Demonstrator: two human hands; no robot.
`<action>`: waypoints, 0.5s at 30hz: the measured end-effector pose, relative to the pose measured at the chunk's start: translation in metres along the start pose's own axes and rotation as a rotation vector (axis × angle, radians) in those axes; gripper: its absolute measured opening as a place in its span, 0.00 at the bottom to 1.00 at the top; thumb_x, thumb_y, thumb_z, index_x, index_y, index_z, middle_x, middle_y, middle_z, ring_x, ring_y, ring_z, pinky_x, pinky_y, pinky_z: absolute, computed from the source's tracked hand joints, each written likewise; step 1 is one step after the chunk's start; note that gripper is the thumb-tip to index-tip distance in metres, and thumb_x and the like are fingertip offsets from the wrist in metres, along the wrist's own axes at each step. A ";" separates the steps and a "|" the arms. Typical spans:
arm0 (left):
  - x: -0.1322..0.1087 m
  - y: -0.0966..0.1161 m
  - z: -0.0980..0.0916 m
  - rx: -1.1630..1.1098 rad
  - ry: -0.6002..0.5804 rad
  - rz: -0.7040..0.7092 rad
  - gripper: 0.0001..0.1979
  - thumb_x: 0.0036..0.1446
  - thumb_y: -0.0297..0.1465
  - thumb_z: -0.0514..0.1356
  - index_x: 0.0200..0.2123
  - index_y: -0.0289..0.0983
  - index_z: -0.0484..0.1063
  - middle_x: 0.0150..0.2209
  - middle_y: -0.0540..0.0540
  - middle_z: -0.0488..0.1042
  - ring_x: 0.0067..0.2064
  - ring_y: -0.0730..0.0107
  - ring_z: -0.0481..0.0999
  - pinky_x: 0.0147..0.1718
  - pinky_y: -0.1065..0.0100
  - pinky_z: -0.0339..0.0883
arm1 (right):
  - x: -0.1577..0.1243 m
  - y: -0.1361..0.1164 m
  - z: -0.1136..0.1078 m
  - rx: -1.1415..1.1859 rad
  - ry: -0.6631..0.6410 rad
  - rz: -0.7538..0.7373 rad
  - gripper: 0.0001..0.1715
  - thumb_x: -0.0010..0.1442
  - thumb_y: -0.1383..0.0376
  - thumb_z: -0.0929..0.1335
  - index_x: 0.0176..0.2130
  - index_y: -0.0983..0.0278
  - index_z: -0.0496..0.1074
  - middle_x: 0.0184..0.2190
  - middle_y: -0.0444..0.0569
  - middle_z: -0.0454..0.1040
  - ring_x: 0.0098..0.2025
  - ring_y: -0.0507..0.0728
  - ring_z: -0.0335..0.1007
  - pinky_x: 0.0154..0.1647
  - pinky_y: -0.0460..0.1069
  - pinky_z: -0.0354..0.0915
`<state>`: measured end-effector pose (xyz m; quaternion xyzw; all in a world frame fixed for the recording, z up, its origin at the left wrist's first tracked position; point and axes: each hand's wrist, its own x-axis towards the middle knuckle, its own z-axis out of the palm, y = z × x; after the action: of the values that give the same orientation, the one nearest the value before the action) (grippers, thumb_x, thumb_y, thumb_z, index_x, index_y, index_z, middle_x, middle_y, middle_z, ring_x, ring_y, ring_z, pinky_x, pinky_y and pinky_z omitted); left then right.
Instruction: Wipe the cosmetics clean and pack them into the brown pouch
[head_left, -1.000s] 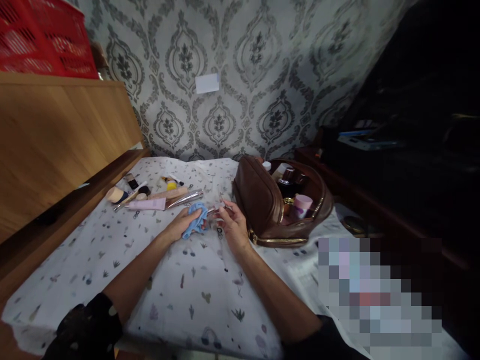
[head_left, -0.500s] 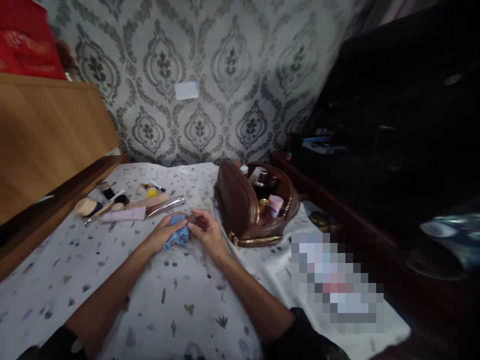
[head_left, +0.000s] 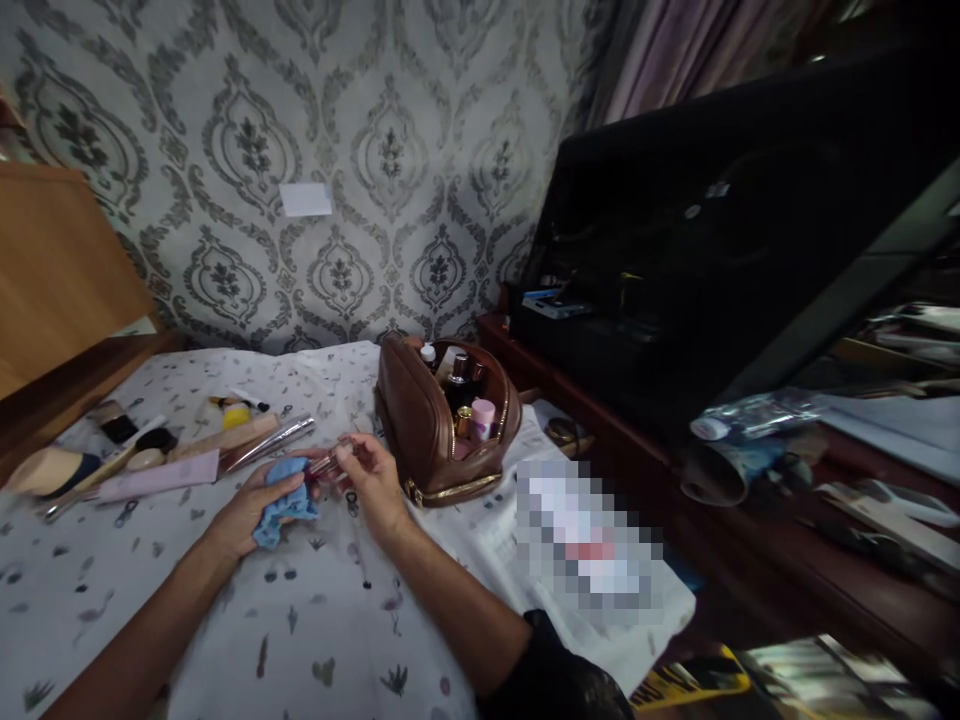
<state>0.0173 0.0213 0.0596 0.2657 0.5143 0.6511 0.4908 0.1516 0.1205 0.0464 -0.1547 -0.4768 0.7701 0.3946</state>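
Note:
My left hand [head_left: 241,508] is closed round a crumpled light-blue cloth [head_left: 283,505]. The fingertips of my right hand [head_left: 377,485] pinch a small, shiny pinkish cosmetic container [head_left: 330,462], whose exact kind I cannot make out. Its left end meets the cloth and the left fingers. Just right of my hands stands an unzipped brown cosmetic bag [head_left: 409,420]; a pink-lidded jar [head_left: 482,415], a gold-capped bottle [head_left: 463,420] and other bottles show inside it. Below my hands a thin stick with a dark tip [head_left: 364,570] lies on the patterned sheet.
To the left lie a lilac tube [head_left: 161,477], a silvery tube [head_left: 274,440], a beige bottle [head_left: 49,470], a yellow-capped item [head_left: 236,414] and a dark compact [head_left: 156,441]. A black screen [head_left: 645,250] and a dark red ledge [head_left: 637,500] border the right side. A wooden panel [head_left: 67,270] stands at left.
The view has turned to the right, so everything sits further left in the picture. More of the small container now shows between my hands; the left hand still holds the cloth.

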 end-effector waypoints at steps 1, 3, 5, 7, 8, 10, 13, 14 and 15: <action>0.000 0.000 0.000 0.006 -0.004 -0.002 0.24 0.39 0.30 0.75 0.42 0.32 0.77 0.29 0.43 0.80 0.28 0.67 0.78 0.21 0.75 0.69 | 0.000 0.000 0.000 0.009 0.009 0.008 0.29 0.46 0.45 0.76 0.37 0.61 0.67 0.28 0.42 0.72 0.25 0.52 0.70 0.23 0.45 0.62; 0.000 0.000 0.001 0.018 0.017 0.001 0.24 0.38 0.31 0.76 0.41 0.31 0.77 0.28 0.43 0.79 0.26 0.67 0.78 0.18 0.76 0.67 | 0.001 0.001 0.000 0.005 0.027 0.010 0.29 0.44 0.45 0.76 0.35 0.61 0.66 0.27 0.41 0.70 0.24 0.52 0.69 0.23 0.45 0.62; 0.001 0.000 0.001 0.019 0.072 0.005 0.23 0.38 0.32 0.75 0.39 0.32 0.76 0.26 0.44 0.79 0.24 0.67 0.77 0.15 0.77 0.64 | 0.002 0.001 0.000 -0.044 0.041 -0.014 0.28 0.44 0.46 0.76 0.33 0.61 0.65 0.27 0.41 0.68 0.25 0.52 0.68 0.22 0.45 0.62; 0.002 0.000 0.002 0.011 0.123 0.007 0.21 0.40 0.33 0.74 0.39 0.33 0.76 0.25 0.46 0.78 0.23 0.67 0.77 0.14 0.76 0.64 | 0.003 0.000 -0.001 -0.143 0.042 -0.061 0.25 0.46 0.48 0.75 0.33 0.61 0.67 0.26 0.42 0.67 0.28 0.53 0.66 0.22 0.45 0.62; 0.002 -0.001 0.003 0.007 0.141 0.010 0.21 0.41 0.32 0.74 0.39 0.33 0.75 0.26 0.47 0.78 0.23 0.67 0.77 0.14 0.76 0.64 | 0.003 -0.001 -0.001 -0.206 0.035 -0.086 0.23 0.48 0.49 0.74 0.34 0.61 0.68 0.26 0.42 0.66 0.28 0.53 0.66 0.23 0.46 0.62; 0.002 -0.001 0.005 0.000 0.158 0.013 0.20 0.42 0.33 0.74 0.39 0.34 0.75 0.26 0.47 0.79 0.22 0.68 0.77 0.13 0.76 0.62 | 0.002 -0.007 -0.002 -0.332 0.014 -0.130 0.18 0.51 0.53 0.72 0.36 0.62 0.69 0.26 0.42 0.66 0.29 0.53 0.65 0.25 0.46 0.62; 0.003 0.000 0.008 -0.009 0.168 0.011 0.20 0.40 0.32 0.74 0.37 0.33 0.75 0.25 0.46 0.78 0.22 0.67 0.76 0.10 0.78 0.58 | -0.001 -0.021 -0.003 -0.526 -0.036 -0.200 0.11 0.54 0.59 0.71 0.37 0.62 0.72 0.28 0.43 0.69 0.29 0.52 0.64 0.30 0.47 0.63; 0.003 0.001 0.008 -0.013 0.167 0.008 0.20 0.40 0.32 0.74 0.37 0.33 0.75 0.25 0.46 0.78 0.21 0.68 0.76 0.10 0.78 0.58 | -0.002 -0.026 -0.002 -0.595 -0.061 -0.230 0.09 0.55 0.61 0.70 0.37 0.61 0.73 0.30 0.44 0.70 0.30 0.53 0.65 0.32 0.47 0.63; 0.003 0.001 0.009 -0.017 0.167 0.007 0.20 0.40 0.33 0.74 0.36 0.33 0.75 0.25 0.47 0.78 0.21 0.68 0.76 0.10 0.78 0.58 | -0.004 -0.031 -0.002 -0.658 -0.086 -0.260 0.07 0.56 0.63 0.70 0.37 0.61 0.74 0.31 0.44 0.72 0.32 0.53 0.66 0.34 0.48 0.63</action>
<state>0.0237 0.0274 0.0635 0.2081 0.5469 0.6773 0.4460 0.1693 0.1260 0.0719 -0.1791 -0.7313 0.5244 0.3977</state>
